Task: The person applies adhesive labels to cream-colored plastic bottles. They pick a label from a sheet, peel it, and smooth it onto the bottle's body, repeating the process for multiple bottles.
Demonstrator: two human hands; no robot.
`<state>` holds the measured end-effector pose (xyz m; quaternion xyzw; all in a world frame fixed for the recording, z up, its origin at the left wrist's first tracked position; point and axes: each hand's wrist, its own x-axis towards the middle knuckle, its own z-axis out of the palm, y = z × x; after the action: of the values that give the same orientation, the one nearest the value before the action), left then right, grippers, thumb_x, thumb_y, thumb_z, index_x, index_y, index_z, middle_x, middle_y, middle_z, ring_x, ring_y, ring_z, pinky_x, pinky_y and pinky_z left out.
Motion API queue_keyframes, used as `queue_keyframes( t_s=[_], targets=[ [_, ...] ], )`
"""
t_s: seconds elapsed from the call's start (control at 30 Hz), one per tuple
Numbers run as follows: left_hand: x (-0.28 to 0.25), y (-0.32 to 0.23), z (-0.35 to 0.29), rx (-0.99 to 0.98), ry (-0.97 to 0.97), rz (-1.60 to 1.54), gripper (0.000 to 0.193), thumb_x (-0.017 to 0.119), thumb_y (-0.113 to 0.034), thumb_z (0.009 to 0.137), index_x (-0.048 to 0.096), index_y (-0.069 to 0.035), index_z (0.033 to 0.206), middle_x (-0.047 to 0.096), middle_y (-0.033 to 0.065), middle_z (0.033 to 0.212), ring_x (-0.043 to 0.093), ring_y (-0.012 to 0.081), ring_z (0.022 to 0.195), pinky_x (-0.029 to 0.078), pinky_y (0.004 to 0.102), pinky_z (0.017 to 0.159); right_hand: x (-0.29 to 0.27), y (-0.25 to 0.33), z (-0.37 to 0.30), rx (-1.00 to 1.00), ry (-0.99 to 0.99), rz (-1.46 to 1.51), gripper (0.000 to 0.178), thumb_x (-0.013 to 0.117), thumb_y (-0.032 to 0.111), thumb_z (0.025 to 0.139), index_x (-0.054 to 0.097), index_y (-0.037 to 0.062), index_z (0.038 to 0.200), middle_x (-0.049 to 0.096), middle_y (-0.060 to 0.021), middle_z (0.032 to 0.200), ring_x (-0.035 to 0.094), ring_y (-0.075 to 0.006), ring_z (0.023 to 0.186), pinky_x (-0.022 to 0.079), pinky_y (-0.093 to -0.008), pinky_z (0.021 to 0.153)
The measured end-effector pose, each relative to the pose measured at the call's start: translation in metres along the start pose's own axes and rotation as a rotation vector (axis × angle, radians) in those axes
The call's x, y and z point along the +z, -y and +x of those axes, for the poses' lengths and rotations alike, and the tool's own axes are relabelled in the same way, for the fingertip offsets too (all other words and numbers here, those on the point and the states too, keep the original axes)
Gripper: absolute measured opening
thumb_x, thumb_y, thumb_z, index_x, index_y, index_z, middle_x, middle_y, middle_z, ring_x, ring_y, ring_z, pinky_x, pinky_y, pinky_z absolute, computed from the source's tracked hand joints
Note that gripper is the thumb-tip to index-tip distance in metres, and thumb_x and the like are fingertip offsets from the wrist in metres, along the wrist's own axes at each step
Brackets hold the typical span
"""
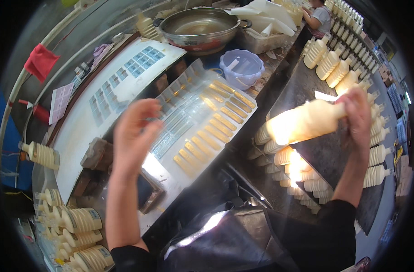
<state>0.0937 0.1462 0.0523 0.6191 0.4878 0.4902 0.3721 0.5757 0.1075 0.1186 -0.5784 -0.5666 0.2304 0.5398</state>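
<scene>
My right hand (357, 119) grips a cream-coloured bottle (306, 119) by its neck. The bottle lies sideways in the air, its base toward the middle and glaring in bright light. My left hand (136, 129), slightly blurred, hovers at the left edge of a pale tray (248, 100); its fingers are half curled, thumb apart, with nothing seen between them. Rows of gold strips (214, 129) lie on the tray beside clear ones. Left of that hand, a white board (86, 136) carries blue printed label pieces (144, 61).
A wide metal pan (200, 29) and a translucent bucket (242, 68) stand beyond the tray. Similar bottles are stacked below the held one (302, 170), lined up at right (327, 63) and piled at lower left (82, 220). Another person (319, 22) is at the far right.
</scene>
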Motion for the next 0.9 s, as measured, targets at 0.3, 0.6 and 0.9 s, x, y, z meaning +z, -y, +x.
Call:
queue_keyframes(
  t_s=[0.3, 0.6, 0.9],
  targets=[
    [0.002, 0.035, -0.087, -0.163, 0.045, -0.354, 0.096, 0.090, -0.021, 0.075, 0.040, -0.003, 0.155, 0.059, 0.0140, 0.141, 0.058, 0.0232, 0.130, 0.047, 0.0405, 0.110, 0.299, 0.112, 0.002, -0.010, 0.909, 0.305, 0.035, 0.061, 0.020, 0.104, 0.052, 0.0011, 0.132, 0.073, -0.0122, 0.113, 0.064, -0.0082, 0.069, 0.049, -0.0218, 0.055],
    [-0.081, 0.090, -0.149, -0.318, -0.556, -0.634, 0.064, 0.070, -0.017, 0.090, 0.043, 0.000, 0.146, 0.060, 0.0157, 0.132, 0.063, 0.0242, 0.118, 0.053, 0.0387, 0.101, 0.444, 0.044, -0.097, 0.148, 1.457, 0.275, 0.067, 0.070, 0.035, 0.095, 0.050, -0.0024, 0.147, 0.065, -0.0228, 0.135, 0.064, -0.0302, 0.124, 0.051, -0.0412, 0.105],
    [-0.092, 0.087, -0.159, -0.402, -0.654, -0.492, 0.091, 0.076, -0.018, 0.090, 0.020, -0.005, 0.161, 0.052, 0.0189, 0.143, 0.057, 0.0282, 0.129, 0.050, 0.0415, 0.107, 0.476, 0.021, -0.127, 0.329, 1.399, 0.333, 0.068, 0.071, 0.035, 0.094, 0.052, -0.0043, 0.146, 0.069, -0.0240, 0.127, 0.068, -0.0291, 0.118, 0.053, -0.0386, 0.100]
  ],
)
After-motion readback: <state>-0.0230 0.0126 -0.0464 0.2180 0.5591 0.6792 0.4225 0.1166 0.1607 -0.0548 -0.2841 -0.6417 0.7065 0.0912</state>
